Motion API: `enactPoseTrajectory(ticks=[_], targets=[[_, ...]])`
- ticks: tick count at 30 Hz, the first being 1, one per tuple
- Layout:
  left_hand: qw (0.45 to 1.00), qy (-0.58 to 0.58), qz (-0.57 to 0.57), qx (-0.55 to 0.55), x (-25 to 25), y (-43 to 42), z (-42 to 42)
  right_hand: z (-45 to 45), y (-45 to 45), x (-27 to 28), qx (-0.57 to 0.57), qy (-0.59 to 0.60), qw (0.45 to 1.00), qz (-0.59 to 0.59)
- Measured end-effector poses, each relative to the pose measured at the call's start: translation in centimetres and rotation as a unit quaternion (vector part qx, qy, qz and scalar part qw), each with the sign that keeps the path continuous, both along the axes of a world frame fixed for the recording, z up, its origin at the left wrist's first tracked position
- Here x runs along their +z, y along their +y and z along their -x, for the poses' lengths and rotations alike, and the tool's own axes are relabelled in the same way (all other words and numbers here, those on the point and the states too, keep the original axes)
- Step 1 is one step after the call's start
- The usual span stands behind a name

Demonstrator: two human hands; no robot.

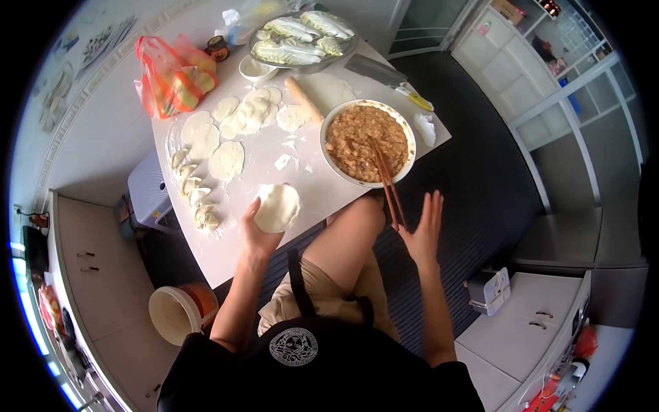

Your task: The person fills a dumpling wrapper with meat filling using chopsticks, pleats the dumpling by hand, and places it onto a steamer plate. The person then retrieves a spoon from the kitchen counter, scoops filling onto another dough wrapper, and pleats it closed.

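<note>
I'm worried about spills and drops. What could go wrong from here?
The chopsticks lean over the rim of the bowl by the right hand; a bump might flick filling out. The dough round in the left hand could tear. The knife lies near the table edge and might get knocked off.

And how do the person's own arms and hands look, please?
The left hand and the right hand are bare, without gloves. Both forearms are uncovered below short black sleeves of a black top, which bears a round white emblem.

A black short-sleeved top [384, 364] bearing 1 round white emblem [294, 347]; beige shorts [280, 302]; dark strap [300, 281].
</note>
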State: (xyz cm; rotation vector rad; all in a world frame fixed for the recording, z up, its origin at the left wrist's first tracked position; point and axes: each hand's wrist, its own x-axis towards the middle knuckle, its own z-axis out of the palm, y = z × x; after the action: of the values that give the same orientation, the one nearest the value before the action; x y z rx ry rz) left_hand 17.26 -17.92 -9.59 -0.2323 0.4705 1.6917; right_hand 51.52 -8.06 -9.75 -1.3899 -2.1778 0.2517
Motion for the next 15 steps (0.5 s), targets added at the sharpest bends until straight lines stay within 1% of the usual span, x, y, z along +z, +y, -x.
enactPoseTrajectory(ticks=[1, 3, 4, 5, 7, 8, 9, 11, 14, 15], targets=[[1.000, 0.001, -0.001, 0.001, 0.5, 0.6, -0.4, 2.0, 1.1, 1.0, 0.021, 0.007, 0.999, -0.035], [1.000, -0.013, 0.021, 0.003, 0.8, 2.0, -1.5, 4.3, 4.0, 1.1, 0.118, 0.054, 0.984, -0.122], [1.000, -0.025, 0.012, 0.003, 0.5, 2.7, -1.8, 5.1, 5.3, 1.2, 0.144, 0.060, 0.980, -0.121], [1.000, -0.013, 0.002, -0.009, 0.3, 3.1, -1.9, 6.3, 6.4, 2.2, 0.161, 0.080, 0.971, -0.160], [0.999, 0.008, -0.018, -0.030, 0.0, 3.6, -2.0, 7.5, 8.1, 3.7, 0.204, 0.097, 0.961, -0.161], [1.000, 0.009, 0.007, -0.028, 0.8, 3.9, -2.1, 8.3, 8.5, 4.7, 0.199, 0.145, 0.956, -0.159], [0.999, 0.013, 0.013, -0.036, 0.7, 3.9, -1.8, 8.5, 8.4, 6.3, 0.188, 0.147, 0.959, -0.153], [0.998, 0.020, 0.024, -0.052, 0.4, 4.0, -1.0, 8.5, 7.4, 9.3, 0.128, 0.200, 0.971, -0.038], [0.995, 0.005, 0.069, -0.066, 1.3, 4.3, -0.3, 7.1, 6.6, 11.4, 0.071, 0.190, 0.979, 0.005], [0.994, 0.001, 0.075, -0.074, 1.5, 4.5, -0.3, 6.3, 6.5, 11.3, 0.089, 0.171, 0.981, 0.009]])
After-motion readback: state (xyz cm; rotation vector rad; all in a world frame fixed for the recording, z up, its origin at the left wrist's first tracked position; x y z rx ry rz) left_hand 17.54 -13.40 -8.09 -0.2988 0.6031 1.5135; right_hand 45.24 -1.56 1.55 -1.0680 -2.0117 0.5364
